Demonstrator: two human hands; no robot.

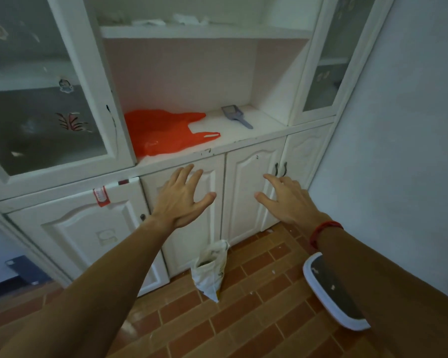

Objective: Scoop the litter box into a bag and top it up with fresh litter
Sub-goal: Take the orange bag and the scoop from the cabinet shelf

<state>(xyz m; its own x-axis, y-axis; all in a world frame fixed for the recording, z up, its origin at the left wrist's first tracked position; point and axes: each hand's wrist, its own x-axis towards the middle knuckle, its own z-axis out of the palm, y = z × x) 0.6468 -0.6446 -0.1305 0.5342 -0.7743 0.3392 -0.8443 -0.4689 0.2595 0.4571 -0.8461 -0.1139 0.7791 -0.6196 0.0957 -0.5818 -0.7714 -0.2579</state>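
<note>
Foremost, two bare hands, both released with fingers spread and holding nothing. The left hand point(181, 200) and right hand point(287, 200) are held out side by side in front of the white panelled lower doors point(246, 192) of a tall white cupboard; whether they touch the doors, I cannot tell. A red cord bracelet point(321, 229) sits on the right wrist.

Item: crumpled orange plastic carrier bag point(163, 133), lying flat on the white worktop point(243, 136) of the cupboard's open recess, above and beyond the left hand, handles towards the right.

Item: small grey-blue slotted plastic scoop point(234, 115), on the same worktop, right of the orange bag and apart from it, above the gap between the hands.

Item: opened white paper sack of litter point(211, 267), standing on the brown tiled floor point(243, 324) against the cupboard base, below and between the hands.

Item: white-rimmed litter tray point(307, 267) with dark fill, on the floor by the right-hand wall, partly hidden under the right forearm.
</note>
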